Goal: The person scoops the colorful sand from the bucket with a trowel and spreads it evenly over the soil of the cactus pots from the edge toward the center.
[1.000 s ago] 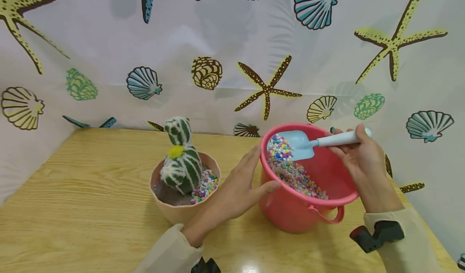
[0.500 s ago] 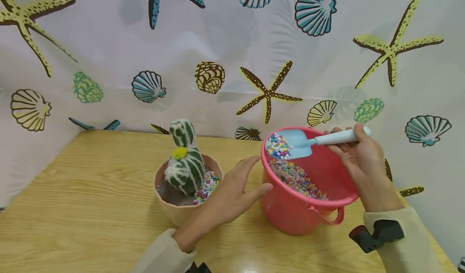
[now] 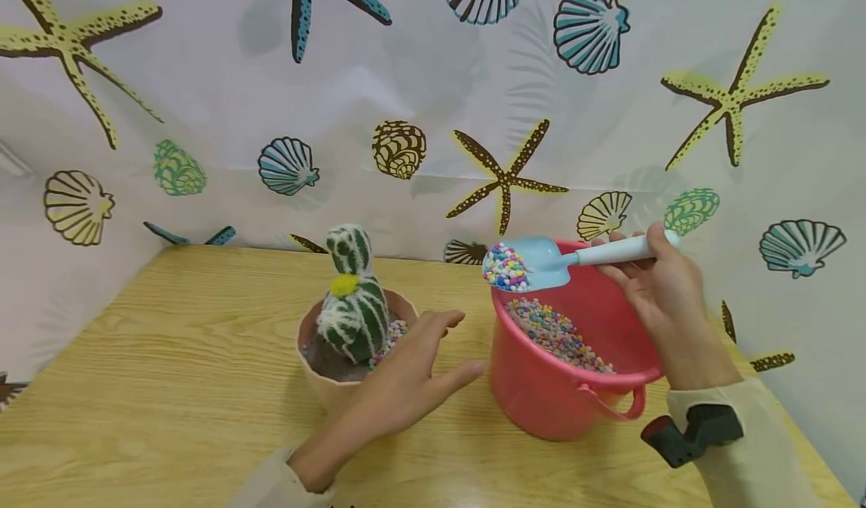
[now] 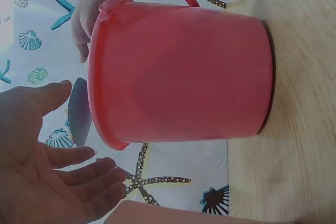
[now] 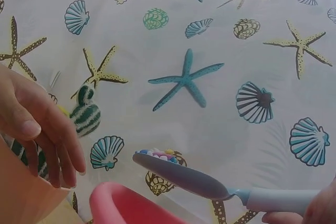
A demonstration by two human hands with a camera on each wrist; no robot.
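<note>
My right hand (image 3: pixel 666 297) grips the pale handle of a light blue scoop (image 3: pixel 544 260). Colourful pebbles (image 3: pixel 506 269) are heaped at the scoop's front end, which reaches past the left rim of a pink bucket (image 3: pixel 541 403). More pebbles (image 3: pixel 558 335) lie inside the bucket. My left hand (image 3: pixel 399 380) is held with fingers extended between the bucket and a peach pot (image 3: pixel 325 388), holding nothing. A green cactus with white fuzz (image 3: pixel 358 316) and a yellow flower stands in the pot, with soil and some pebbles around it. The left hand hides part of those pebbles.
A light wood table (image 3: pixel 169 388) bears the pot and bucket. Behind it hangs a white cloth (image 3: pixel 419 65) printed with shells and starfish. The bucket's handle (image 3: pixel 612 406) hangs down on its near side.
The loaded scoop has risen slightly and moved left, from over the bucket to beyond its rim. My left hand has drawn away from the bucket toward the pot.
</note>
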